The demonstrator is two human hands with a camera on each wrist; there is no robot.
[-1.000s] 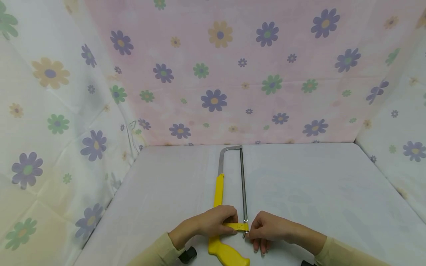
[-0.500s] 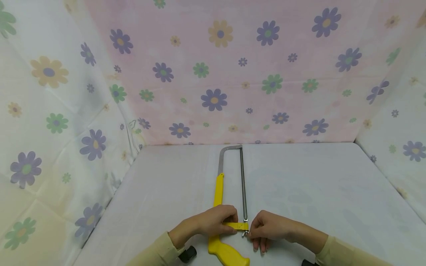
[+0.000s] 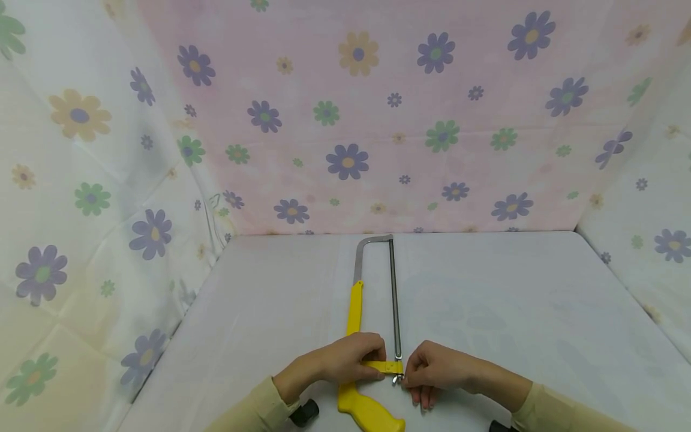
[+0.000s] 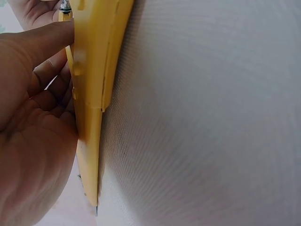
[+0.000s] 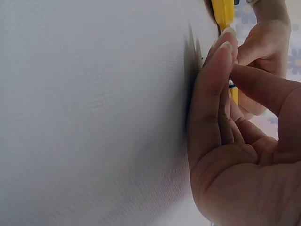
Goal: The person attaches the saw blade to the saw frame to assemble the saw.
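Observation:
A hacksaw [image 3: 354, 309] with a yellow handle and frame lies flat on the white table, its grey blade [image 3: 396, 300] on the right side. My left hand [image 3: 351, 360] grips the yellow frame just above the handle, with thumb and fingers about the short crosspiece [image 3: 390, 368]. At the end of that crosspiece sits a small metal wing nut [image 3: 397, 379]. The thumb and index fingertips of my right hand [image 3: 439, 369] pinch at it, partly covering it. In the right wrist view the other fingers [image 5: 207, 99] extend low beside the table surface.
The white tabletop [image 3: 486, 288] spreads to both sides of the saw. A pink flowered cloth [image 3: 378, 192] hangs behind it, with white flowered cloth [image 3: 119, 240] along the left and right sides. Dark wrist devices [image 3: 305, 414] sit below the sleeves.
The wing nut's wings show at a slightly different angle beside my right fingertips. My left hand and the saw stay in place.

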